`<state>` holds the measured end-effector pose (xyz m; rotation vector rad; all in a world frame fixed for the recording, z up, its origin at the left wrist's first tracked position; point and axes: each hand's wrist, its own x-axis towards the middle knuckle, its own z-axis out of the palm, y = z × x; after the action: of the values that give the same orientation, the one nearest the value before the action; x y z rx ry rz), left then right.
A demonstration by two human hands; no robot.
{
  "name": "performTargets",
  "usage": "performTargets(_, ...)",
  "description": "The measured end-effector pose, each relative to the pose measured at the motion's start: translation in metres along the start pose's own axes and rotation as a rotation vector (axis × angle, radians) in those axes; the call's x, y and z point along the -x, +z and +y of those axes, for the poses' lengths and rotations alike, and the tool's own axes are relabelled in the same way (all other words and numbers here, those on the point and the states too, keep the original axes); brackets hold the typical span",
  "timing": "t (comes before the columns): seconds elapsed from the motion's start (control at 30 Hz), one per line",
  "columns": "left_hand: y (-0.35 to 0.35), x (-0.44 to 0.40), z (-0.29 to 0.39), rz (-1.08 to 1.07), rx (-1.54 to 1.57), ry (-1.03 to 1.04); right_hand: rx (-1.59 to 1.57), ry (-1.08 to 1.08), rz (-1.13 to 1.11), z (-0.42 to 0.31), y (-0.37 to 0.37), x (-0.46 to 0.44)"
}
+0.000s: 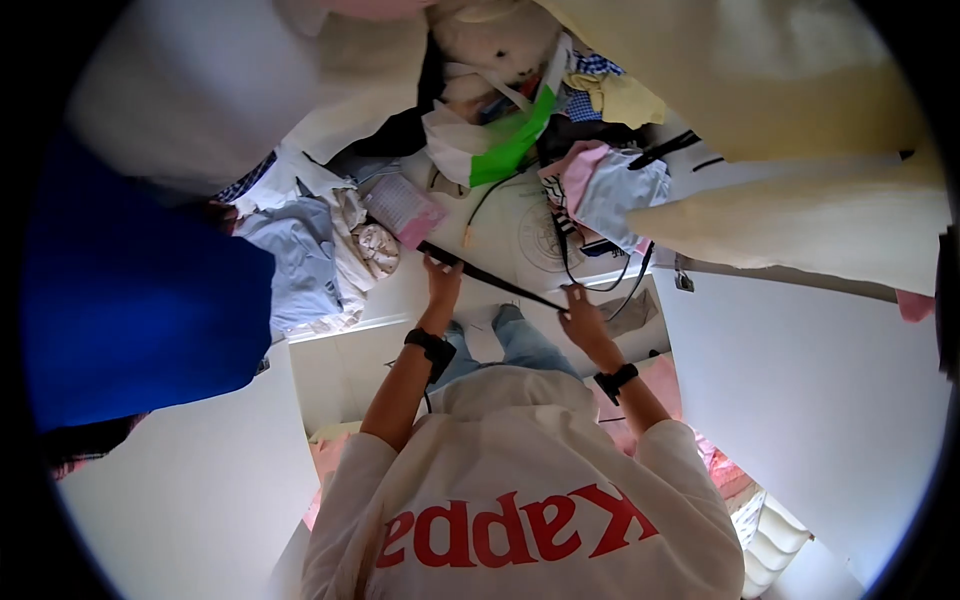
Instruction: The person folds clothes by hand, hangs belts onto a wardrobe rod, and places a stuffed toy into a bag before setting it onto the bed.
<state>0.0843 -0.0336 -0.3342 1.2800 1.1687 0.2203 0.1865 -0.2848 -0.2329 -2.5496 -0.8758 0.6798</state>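
Note:
A long black strap runs slantwise between my two hands, pulled fairly straight. My left hand pinches it near its upper left end, beside a pink and white packet. Lower right, my right hand has its fingers closed on the strap's other part. Beyond that hand, a thin black loop curves up toward a pile of folded clothes; whether it belongs to the same strap I cannot tell. Black bands circle both wrists.
Folded grey-blue clothes lie left on the white shelf. A white and green bag stands at the back. Pink and pale blue cloths are piled right. Hanging garments, including a blue one, crowd both sides, near white cabinet doors.

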Motion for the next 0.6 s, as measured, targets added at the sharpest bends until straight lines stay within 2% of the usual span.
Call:
performTargets(0.07, 0.001, 0.015, 0.045, 0.014, 0.253, -0.185, 0.052, 0.12, 0.106, 0.017, -0.017, 0.006)
performTargets(0.17, 0.007, 0.021, 0.066, 0.017, 0.323, -0.27, 0.169, 0.177, 0.113, 0.048, -0.017, 0.011)
performTargets(0.27, 0.007, 0.015, 0.061, -0.069, 0.389, -0.252, 0.195, 0.187, -0.091, 0.058, -0.022, 0.008)
performTargets(0.4, -0.002, -0.005, 0.033, -0.22, 0.502, -0.237, 0.174, -0.066, -0.06, 0.033, -0.056, 0.019)
performTargets(0.5, 0.007, 0.017, 0.068, -0.197, 0.995, -0.431, 0.03, -0.202, -0.015, -0.005, -0.106, 0.031)
performTargets(0.6, 0.022, 0.05, 0.095, -0.437, 0.978, -0.335, -0.063, -0.179, -0.056, -0.031, -0.146, 0.039)
